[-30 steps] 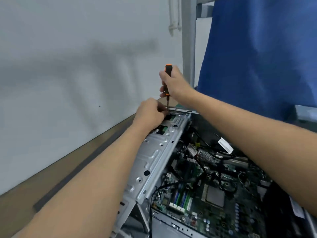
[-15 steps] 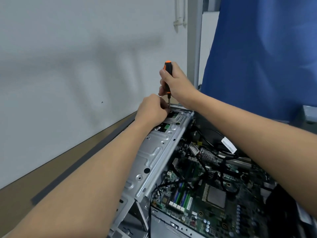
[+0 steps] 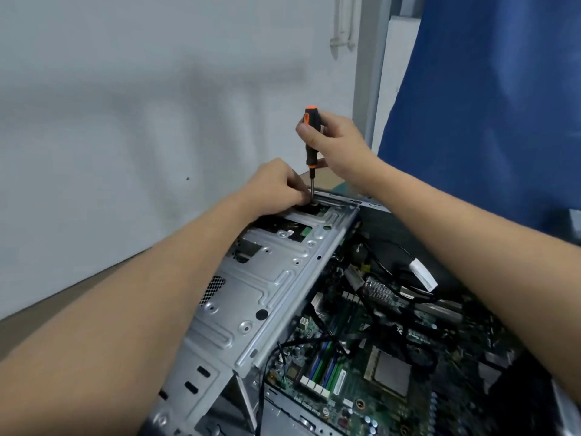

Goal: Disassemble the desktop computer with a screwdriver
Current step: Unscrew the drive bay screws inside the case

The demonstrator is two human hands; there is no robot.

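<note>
The open desktop computer case (image 3: 270, 297) lies on its side, its silver metal frame running away from me. A green motherboard (image 3: 371, 366) with cables shows inside on the right. My right hand (image 3: 336, 146) grips the black and orange screwdriver (image 3: 311, 136), held upright with its shaft pointing down at the far end of the frame. My left hand (image 3: 276, 190) has curled fingers at the shaft's tip, pinching something there; what they hold is hidden.
A white wall stands close on the left. A brown table surface (image 3: 78, 303) runs along the wall. A blue cloth (image 3: 490, 99) hangs at the right behind the case, beside a grey metal post (image 3: 367, 77).
The screwdriver's handle stands out further above my right fingers than before. My left hand has stayed at the tip. The camera view shifted slightly.
</note>
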